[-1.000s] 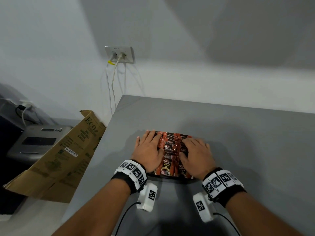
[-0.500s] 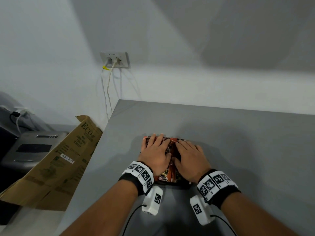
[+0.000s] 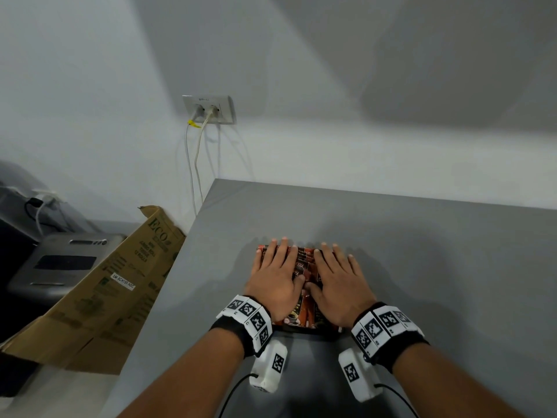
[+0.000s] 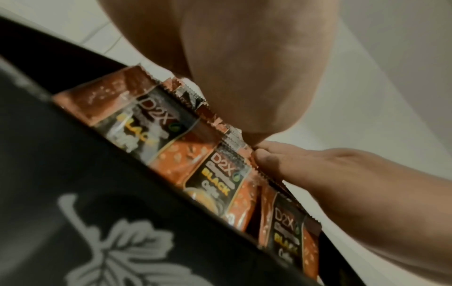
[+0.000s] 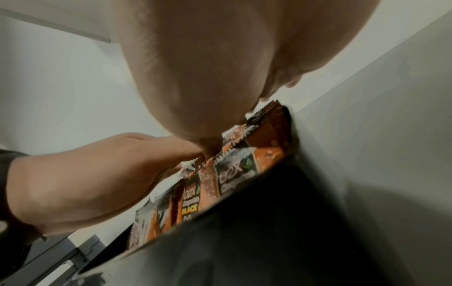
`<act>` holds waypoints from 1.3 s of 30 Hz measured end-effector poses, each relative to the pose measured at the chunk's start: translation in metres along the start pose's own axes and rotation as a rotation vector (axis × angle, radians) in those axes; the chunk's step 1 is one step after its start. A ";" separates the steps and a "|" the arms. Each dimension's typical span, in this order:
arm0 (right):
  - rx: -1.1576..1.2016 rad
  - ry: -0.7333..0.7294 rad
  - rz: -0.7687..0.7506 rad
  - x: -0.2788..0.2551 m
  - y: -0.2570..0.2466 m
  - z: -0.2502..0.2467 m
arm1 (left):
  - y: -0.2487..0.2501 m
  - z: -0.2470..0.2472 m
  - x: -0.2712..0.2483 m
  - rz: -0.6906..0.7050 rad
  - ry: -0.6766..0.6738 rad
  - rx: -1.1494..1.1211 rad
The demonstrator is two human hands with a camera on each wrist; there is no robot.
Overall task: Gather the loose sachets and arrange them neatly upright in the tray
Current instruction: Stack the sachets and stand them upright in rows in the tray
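Since a second ago my hands have slid forward over the pack: fingers that were bunched near the middle now lie stretched out flat along the tops of the sachets (image 3: pixel 302 268), and my view has tipped up a little, so the wall socket (image 3: pixel 209 109) sits lower in the head view. My left hand (image 3: pixel 276 276) lies palm down on the left part of the row, fingers straight and reaching to the far edge. My right hand (image 3: pixel 337 282) lies the same way on the right part, just beside the left, the two thumbs meeting over the middle; neither hand grips anything. From the left wrist view I see the orange and black sachets (image 4: pixel 215 174) standing on end in the black tray (image 4: pixel 122 222), their crimped tops pressed under my palm, with the right hand's thumb touching the same edge. The right wrist view shows the sachets (image 5: pixel 234 174) packed upright against the tray's wall (image 5: pixel 281 203). The tray stands on the grey table (image 3: pixel 422 251), near its front edge. A flattened cardboard box (image 3: pixel 105 291) leans against the table's left side, with a grey machine (image 3: pixel 60 267) behind it.
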State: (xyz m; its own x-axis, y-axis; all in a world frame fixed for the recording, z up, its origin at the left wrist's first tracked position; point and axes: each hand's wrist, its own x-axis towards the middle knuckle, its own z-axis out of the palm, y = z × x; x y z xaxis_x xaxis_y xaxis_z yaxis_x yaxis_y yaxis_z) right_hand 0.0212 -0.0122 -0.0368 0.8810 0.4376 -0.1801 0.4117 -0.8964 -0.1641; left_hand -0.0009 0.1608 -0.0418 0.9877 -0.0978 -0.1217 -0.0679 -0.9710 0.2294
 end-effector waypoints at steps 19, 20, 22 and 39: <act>0.711 0.129 0.361 -0.035 0.021 -0.010 | -0.059 -0.011 -0.034 -0.522 0.035 -0.740; 0.718 0.137 0.371 -0.035 0.021 -0.007 | -0.060 -0.007 -0.036 -0.515 0.043 -0.757; 0.733 0.149 0.388 -0.035 0.021 -0.003 | -0.058 -0.004 -0.036 -0.497 0.056 -0.782; 0.726 0.241 0.444 -0.031 0.038 -0.007 | -0.052 -0.003 -0.017 -0.491 0.086 -0.886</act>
